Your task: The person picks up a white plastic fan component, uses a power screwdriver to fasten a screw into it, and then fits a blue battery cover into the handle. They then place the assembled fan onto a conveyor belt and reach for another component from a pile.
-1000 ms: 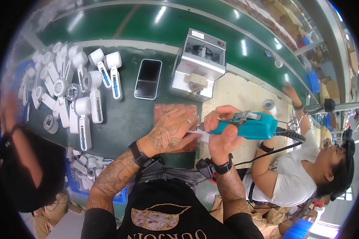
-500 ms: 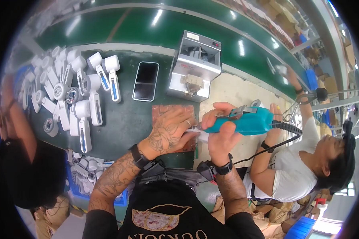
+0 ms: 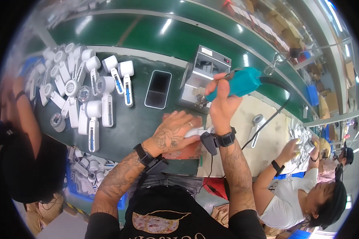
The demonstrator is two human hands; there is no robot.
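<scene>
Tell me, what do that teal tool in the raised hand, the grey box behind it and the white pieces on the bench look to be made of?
The teal tool in the right hand looks like matte moulded plastic: even colour, rounded body. The grey box seems sheet metal, with flat panels and a dull silvery sheen. The white pieces look like smooth plastic with soft highlights; the left hand covers one more.

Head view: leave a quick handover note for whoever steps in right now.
Left hand: pressing a white part flat on the reddish mat.
Right hand: gripping the teal electric screwdriver, raised above the part, tip not touching it.
Grey box-shaped machine and a phone sit behind.
White handheld fans lie grouped at left.
Whether this part is already fastened cannot be told.
</scene>
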